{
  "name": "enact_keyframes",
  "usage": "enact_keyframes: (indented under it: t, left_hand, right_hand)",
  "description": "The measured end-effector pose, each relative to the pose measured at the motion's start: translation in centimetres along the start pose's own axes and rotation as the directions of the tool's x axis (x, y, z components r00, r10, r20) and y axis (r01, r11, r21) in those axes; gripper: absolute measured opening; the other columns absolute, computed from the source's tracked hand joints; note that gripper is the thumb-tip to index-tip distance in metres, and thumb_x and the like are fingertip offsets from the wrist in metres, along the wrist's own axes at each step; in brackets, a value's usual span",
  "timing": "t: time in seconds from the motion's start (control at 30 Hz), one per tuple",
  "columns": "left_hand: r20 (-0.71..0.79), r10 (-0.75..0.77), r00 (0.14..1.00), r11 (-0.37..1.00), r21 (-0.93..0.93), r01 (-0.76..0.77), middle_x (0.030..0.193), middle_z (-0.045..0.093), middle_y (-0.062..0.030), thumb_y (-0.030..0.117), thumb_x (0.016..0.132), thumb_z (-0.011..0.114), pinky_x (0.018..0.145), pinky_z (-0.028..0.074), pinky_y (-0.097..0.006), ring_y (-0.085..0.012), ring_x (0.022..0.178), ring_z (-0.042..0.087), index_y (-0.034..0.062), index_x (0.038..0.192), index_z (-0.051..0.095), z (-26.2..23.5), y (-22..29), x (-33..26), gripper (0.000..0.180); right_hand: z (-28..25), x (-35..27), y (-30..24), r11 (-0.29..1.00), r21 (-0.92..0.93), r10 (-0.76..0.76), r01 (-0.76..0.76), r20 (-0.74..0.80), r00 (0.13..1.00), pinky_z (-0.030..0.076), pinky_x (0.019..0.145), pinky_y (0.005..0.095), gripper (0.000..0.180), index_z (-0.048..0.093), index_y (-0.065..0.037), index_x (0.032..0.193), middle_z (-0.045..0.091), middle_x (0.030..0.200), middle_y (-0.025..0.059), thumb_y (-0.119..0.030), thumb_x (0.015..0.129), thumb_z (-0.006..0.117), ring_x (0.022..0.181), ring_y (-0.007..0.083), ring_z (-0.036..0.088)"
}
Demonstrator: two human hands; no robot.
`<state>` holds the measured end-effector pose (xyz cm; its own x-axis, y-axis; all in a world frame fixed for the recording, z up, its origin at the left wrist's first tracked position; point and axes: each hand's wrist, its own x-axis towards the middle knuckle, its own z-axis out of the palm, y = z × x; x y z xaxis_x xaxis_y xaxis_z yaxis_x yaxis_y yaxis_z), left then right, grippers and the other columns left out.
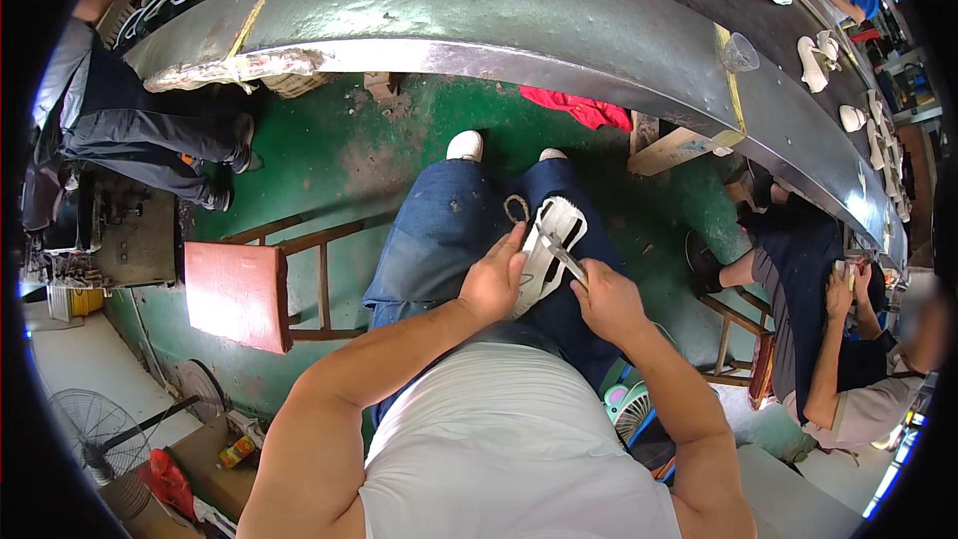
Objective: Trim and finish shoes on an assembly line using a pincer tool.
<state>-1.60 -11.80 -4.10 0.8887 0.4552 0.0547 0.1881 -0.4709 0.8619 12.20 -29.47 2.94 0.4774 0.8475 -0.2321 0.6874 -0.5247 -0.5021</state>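
A white shoe [539,284] with dark openings near one end rests on my lap between my knees. My left hand [494,277] is closed on its left side, the fingers pressed to the edge. In my right hand [607,301] is a silver metal hand tool [565,258], its head lying against the upper part of the shoe. Whether it is pincers or a hammer I cannot make out. A small loop of cord [515,208] shows just beyond my left fingertips, over my jeans.
A long metal-edged workbench [449,15] curves across ahead, with shoes [813,62] on it at right. A red-seated stool [237,294] stands left. Co-workers sit or stand at both sides. A small green fan [627,407] is by my right hip; red cloth [579,107] lies under the bench.
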Motion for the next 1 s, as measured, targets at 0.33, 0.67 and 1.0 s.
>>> enact_keyframes:
  t: [0.33,0.67,1.0]
  left_hand:
    - [0.475,-0.161,0.865,0.940,0.341,-0.013,0.145,0.040,-0.0349,0.028,0.104,0.044,0.088,0.057,-0.048,-0.0487,0.095,0.067,0.0239,0.158,0.022,-3.0,3.0,2.8,0.059]
    - [0.564,-0.185,0.805,0.917,0.393,-0.065,0.148,0.038,-0.0327,0.035,0.103,0.045,0.090,0.055,-0.047,-0.0467,0.098,0.067,0.0307,0.157,0.026,-3.7,3.5,3.5,0.057]
    - [0.336,-0.411,0.848,0.883,-0.083,0.461,0.136,0.054,-0.0317,0.033,0.100,0.054,0.109,0.041,-0.038,-0.0396,0.130,0.053,-0.0055,0.146,0.039,-2.7,2.0,-0.3,0.062]
  right_hand:
    - [-6.0,0.0,1.4,0.784,0.347,0.265,-0.514,0.562,0.784,0.053,0.069,0.0444,0.027,0.059,0.001,0.098,0.065,0.081,0.0222,-0.025,0.095,0.062,0.073,0.0406,0.065]
    - [-1.7,3.9,1.7,0.992,0.042,0.111,-0.117,0.120,0.986,0.051,0.074,0.0527,0.037,0.055,0.004,0.096,0.066,0.083,0.0272,-0.033,0.101,0.052,0.081,0.0471,0.064]
    - [-2.6,2.0,-0.6,0.931,0.355,0.053,-0.089,0.111,0.992,0.050,0.073,0.0515,0.040,0.055,0.005,0.096,0.065,0.084,0.0272,-0.035,0.102,0.050,0.081,0.0457,0.064]
